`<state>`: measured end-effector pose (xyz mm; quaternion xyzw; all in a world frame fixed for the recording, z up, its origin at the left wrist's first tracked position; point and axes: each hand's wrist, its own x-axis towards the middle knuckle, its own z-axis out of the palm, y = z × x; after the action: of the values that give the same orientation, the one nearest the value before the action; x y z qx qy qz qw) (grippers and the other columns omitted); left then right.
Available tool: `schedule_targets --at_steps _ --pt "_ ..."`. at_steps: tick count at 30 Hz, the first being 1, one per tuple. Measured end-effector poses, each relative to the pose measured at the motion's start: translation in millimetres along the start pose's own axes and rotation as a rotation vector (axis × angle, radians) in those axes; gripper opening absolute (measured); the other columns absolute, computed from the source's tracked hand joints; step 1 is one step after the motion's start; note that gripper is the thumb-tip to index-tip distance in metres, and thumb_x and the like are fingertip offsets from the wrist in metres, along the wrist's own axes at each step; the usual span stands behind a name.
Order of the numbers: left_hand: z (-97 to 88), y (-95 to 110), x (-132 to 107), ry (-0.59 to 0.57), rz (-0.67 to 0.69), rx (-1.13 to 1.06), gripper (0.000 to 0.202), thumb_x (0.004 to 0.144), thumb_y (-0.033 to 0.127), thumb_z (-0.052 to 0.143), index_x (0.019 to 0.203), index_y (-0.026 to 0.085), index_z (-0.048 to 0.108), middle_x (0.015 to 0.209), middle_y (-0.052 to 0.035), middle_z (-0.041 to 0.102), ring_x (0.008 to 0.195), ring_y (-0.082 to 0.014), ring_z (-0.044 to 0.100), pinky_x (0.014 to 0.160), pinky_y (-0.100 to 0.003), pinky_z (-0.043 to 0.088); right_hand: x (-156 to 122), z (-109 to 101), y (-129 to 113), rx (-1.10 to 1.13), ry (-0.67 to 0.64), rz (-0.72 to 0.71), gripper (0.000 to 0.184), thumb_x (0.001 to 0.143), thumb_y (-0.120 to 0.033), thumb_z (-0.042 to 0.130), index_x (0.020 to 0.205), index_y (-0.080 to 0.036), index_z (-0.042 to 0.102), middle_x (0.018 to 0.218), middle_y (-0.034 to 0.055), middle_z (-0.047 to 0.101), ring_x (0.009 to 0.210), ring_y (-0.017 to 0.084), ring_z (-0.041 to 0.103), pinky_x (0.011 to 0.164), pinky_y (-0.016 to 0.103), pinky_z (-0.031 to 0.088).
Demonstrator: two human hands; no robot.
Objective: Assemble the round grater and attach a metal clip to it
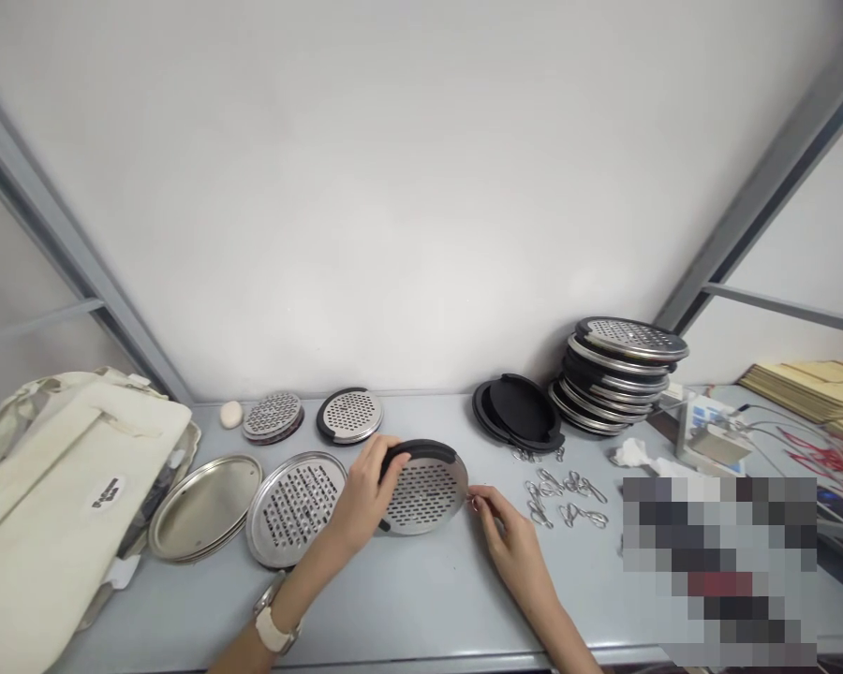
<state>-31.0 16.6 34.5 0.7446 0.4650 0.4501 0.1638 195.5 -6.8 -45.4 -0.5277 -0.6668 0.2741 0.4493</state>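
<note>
My left hand [372,482] grips a round metal grater plate [425,496] with a black rim piece, fingers over its upper left edge. The plate is tilted above the table. At its right edge, the fingertips of my right hand [511,534] are pinched together; a small bit of metal shows there, too small to name. Bent-wire clips [583,485] lie to the right of that hand. Behind my left forearm lies a larger grater plate [299,505] with coarse holes, partly hidden.
Plain metal discs [207,505] and a cream bag [77,505] are at left. Along the back are small grater discs [273,415], a black-rimmed grater [351,415], a white round object [231,415], black bowls [524,412] and a tall grater stack [618,374]. Cardboard pieces [807,384] lie far right.
</note>
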Motion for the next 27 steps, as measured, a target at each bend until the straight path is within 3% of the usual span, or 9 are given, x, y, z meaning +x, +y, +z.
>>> schedule_targets --at_steps 4,6,9,11,14,17,21,27 --pt "-24.6 -23.8 27.3 0.125 -0.189 0.002 0.031 0.095 0.046 0.042 0.095 0.02 0.06 0.092 -0.0046 0.064 0.089 -0.02 0.06 0.08 -0.03 0.046 -1.3 3.2 5.1 -0.094 0.029 0.035 0.025 0.095 -0.032 0.039 0.1 -0.019 0.06 0.097 0.0103 0.071 0.089 0.023 0.068 0.081 0.035 0.053" --pt "-39.9 -47.3 46.7 0.165 -0.36 -0.054 0.042 0.089 0.056 0.047 0.088 0.018 0.063 0.083 -0.0036 0.066 0.085 -0.0211 0.061 0.076 -0.029 0.046 -0.5 3.9 8.1 -0.116 0.061 0.025 0.024 0.094 -0.031 0.039 0.096 -0.019 0.059 0.093 0.0102 0.07 0.086 0.024 0.067 0.079 0.036 0.053" --pt "-57.9 -89.6 74.3 0.174 -0.461 -0.061 0.056 0.085 0.066 0.045 0.076 0.013 0.064 0.072 -0.005 0.066 0.08 -0.0232 0.062 0.071 -0.03 0.046 0.6 4.7 13.3 -0.149 0.115 0.006 0.023 0.093 -0.029 0.038 0.093 -0.018 0.059 0.089 0.0103 0.067 0.085 0.024 0.065 0.078 0.038 0.052" --pt "-64.6 -114.9 87.1 0.176 -0.521 -0.047 0.059 0.086 0.065 0.044 0.075 0.011 0.063 0.071 -0.0066 0.065 0.078 -0.0242 0.062 0.069 -0.032 0.048 0.7 5.8 17.3 -0.169 0.136 0.002 0.024 0.093 -0.027 0.036 0.092 -0.018 0.059 0.088 0.0103 0.065 0.085 0.024 0.064 0.078 0.039 0.051" --pt "-67.8 -142.1 95.8 0.181 -0.59 0.003 0.045 0.093 0.051 0.048 0.093 0.009 0.064 0.09 -0.0084 0.066 0.088 -0.0234 0.062 0.076 -0.036 0.051 0.2 7.3 24.6 -0.196 0.163 -0.002 0.024 0.093 -0.025 0.035 0.093 -0.018 0.058 0.088 0.0099 0.063 0.085 0.024 0.062 0.079 0.039 0.051" --pt "-67.2 -158.1 96.7 0.166 -0.64 0.058 0.034 0.092 0.037 0.057 0.119 0.015 0.055 0.118 -0.008 0.058 0.101 -0.0218 0.06 0.084 -0.041 0.052 -0.1 6.7 32.3 -0.259 0.186 0.001 0.024 0.094 -0.022 0.034 0.094 -0.018 0.057 0.089 0.0096 0.062 0.086 0.024 0.061 0.079 0.038 0.05" --pt "-67.0 -171.8 97.9 0.139 -0.68 0.136 0.035 0.092 0.036 0.057 0.121 0.016 0.054 0.121 -0.0086 0.057 0.102 -0.0223 0.059 0.085 -0.042 0.052 -0.7 2.9 36.3 -0.504 0.249 -0.016 0.024 0.09 -0.011 0.035 0.096 -0.017 0.057 0.09 0.0109 0.06 0.086 0.026 0.059 0.077 0.038 0.048" --pt "-63.2 -186.8 103.3 0.112 -0.709 0.179 0.035 0.093 0.036 0.057 0.121 0.016 0.054 0.121 -0.009 0.056 0.102 -0.0216 0.059 0.085 -0.042 0.052 -5.4 -1.6 34.1 -0.926 0.335 -0.062 0.039 0.083 0.003 0.031 0.102 -0.013 0.06 0.084 0.0135 0.058 0.081 0.029 0.054 0.073 0.04 0.044"
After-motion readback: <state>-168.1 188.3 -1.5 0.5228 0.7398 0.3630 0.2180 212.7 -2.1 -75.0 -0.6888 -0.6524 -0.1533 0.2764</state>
